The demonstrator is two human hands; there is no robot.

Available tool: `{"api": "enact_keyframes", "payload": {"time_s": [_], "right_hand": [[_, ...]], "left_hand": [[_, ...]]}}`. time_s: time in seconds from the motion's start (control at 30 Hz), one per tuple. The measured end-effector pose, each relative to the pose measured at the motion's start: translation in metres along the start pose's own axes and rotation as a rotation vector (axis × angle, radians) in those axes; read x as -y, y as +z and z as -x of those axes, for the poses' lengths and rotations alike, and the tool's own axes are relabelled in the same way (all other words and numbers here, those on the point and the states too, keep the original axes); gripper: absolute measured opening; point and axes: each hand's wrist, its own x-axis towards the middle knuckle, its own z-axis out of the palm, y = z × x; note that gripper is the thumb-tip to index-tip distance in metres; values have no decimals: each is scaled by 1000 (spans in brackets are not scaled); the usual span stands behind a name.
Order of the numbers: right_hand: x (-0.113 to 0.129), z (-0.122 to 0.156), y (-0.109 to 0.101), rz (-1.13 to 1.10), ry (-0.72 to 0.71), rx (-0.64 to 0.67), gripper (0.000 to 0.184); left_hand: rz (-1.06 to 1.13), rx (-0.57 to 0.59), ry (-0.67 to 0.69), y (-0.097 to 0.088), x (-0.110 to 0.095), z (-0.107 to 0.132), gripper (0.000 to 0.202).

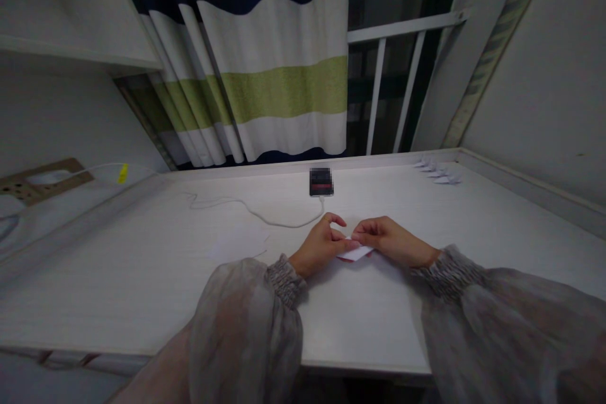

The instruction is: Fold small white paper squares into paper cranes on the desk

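Observation:
A small folded piece of white paper (pixel 354 254) with a reddish underside lies on the white desk (pixel 142 278), near the middle. My left hand (pixel 319 246) pinches its left side with curled fingers. My right hand (pixel 391 241) presses and pinches its right side. Both hands meet over the paper and hide most of it. Grey gathered sleeves cover both forearms.
A phone (pixel 320 181) lies further back on a white cable (pixel 246 208) that runs left to a wall socket (pixel 28 183). Several small folded paper pieces (pixel 438 172) sit at the back right. A sheet of white paper (pixel 237 243) lies to the left. Curtain and railing stand behind.

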Motion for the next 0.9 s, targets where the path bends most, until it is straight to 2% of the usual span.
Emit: {"api": "enact_keyframes", "payload": {"time_s": [0.13,0.3,0.43,0.53,0.6,0.7,0.8,0.9], "right_hand": [[-1,0,-10,189,10,-1,28],[7,4,-11,429,6,5,28],[9,6,-15,535,22,59,32],[5,5,-27,583,12,24,35],[1,3,-34,555,14,-38,36],[-3,1,-36,393,-24,-129,40],[-1,2,-25,219,-31,-58,43],[2,3,-14,156,11,8,39]], "left_hand": [[10,-57,18,-1,-2,0,44],[-15,-54,28,0,-2,-1,43],[-1,-55,14,-1,1,-3,45],[6,-100,4,-5,2,-3,46],[0,-134,7,-7,2,-3,46],[3,-145,7,-7,0,-3,46],[7,-138,18,-4,-2,-3,45],[-1,-138,30,-2,-4,-3,44]]}}
